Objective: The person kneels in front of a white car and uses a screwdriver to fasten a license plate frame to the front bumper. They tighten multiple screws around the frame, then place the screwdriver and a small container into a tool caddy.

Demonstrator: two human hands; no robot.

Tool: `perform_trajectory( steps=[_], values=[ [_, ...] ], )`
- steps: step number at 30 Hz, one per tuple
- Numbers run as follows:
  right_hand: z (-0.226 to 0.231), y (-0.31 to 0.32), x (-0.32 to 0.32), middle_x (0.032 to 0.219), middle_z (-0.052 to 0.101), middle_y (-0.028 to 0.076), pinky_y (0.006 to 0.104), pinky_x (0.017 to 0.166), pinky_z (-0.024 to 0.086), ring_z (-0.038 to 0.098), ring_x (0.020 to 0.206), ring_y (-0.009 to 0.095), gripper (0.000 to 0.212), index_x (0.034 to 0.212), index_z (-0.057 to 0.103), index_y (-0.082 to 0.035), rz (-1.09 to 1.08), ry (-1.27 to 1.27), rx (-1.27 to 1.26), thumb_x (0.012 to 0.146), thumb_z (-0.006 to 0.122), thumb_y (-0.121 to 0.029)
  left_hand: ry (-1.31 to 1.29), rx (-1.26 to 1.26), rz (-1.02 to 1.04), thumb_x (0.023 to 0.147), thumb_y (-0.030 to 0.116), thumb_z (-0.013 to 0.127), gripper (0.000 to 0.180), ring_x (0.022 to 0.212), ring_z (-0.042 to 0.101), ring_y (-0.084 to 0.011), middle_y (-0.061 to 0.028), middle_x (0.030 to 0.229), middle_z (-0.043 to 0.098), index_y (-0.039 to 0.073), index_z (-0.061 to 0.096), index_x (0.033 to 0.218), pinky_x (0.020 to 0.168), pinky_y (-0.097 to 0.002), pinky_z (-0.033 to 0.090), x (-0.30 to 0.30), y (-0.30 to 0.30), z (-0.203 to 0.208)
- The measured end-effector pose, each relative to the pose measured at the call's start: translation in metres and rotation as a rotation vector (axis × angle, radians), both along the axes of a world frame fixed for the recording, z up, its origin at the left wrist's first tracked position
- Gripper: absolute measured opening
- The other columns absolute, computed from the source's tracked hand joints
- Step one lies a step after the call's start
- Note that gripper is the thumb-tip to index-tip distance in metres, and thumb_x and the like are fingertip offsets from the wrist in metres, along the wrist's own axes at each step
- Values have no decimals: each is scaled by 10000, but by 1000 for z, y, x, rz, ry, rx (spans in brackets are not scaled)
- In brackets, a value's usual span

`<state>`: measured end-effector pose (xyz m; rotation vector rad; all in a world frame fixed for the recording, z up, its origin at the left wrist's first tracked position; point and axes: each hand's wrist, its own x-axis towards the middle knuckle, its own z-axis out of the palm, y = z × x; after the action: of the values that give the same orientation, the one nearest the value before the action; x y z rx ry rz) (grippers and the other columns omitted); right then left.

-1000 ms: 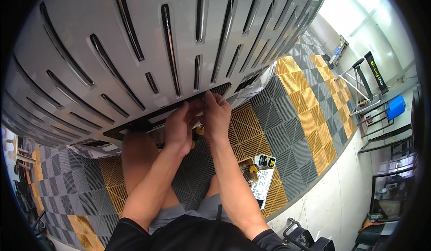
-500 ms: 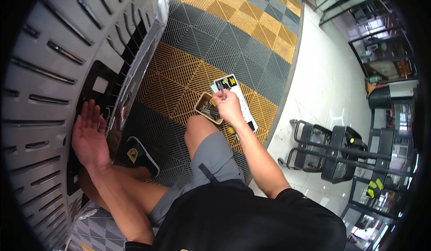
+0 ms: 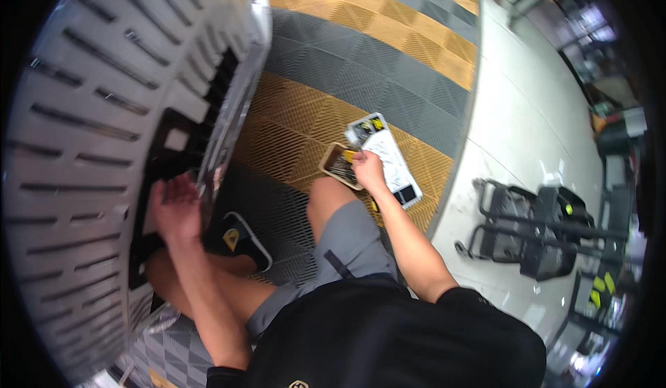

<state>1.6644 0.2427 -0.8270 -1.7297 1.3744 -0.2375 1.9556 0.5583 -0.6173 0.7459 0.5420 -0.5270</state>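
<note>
My left hand [image 3: 178,210] is raised palm up, fingers loosely curled and blurred, and it looks open. It is beside the black plate bracket [image 3: 166,153] on the front of a car with a slotted silver grille [image 3: 104,121]. Over on the right, my right hand [image 3: 368,169] is closed in a pinch at the edge of a small tan box [image 3: 334,149] holding metal pieces that look like tools. What the fingers hold is too blurred to name. Under and beyond that hand lies a white rectangular board [image 3: 390,156] with dark and yellow patches.
My bent knee [image 3: 329,197] is close to the box, and my dark shoe [image 3: 246,241] rests near the car. Gray and yellow ribbed tiles [image 3: 374,55] cover the floor. A black wheeled frame [image 3: 527,228] stands on white tiles at right.
The whole view has shifted, with things appearing further right. My left hand's fingers have curled more. My right hand has lowered toward the box's edge, and the gray piece seen at its fingertips is no longer distinct.
</note>
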Motion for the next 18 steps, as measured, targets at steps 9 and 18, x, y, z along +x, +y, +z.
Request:
perform_trajectory(
  steps=[9, 18],
  values=[
    [131, 96, 242, 903, 745, 207, 394, 765, 548, 726, 835, 310, 367, 1054, 729, 23, 393, -756, 183, 874, 776, -294, -117, 210, 70, 944, 390, 680, 443, 1142, 620, -282, -94, 1194, 605, 23, 574, 1169, 957, -437, 482, 5, -2, -5],
    [131, 83, 148, 952, 730, 105, 248, 438, 407, 528, 546, 88, 293, 1154, 698, 8, 191, -718, 628, 977, 656, -222, -64, 9, 233, 901, 378, 647, 427, 1106, 594, -263, -93, 1190, 590, 62, 564, 1177, 895, -439, 496, -27, -20, -6]
  ],
)
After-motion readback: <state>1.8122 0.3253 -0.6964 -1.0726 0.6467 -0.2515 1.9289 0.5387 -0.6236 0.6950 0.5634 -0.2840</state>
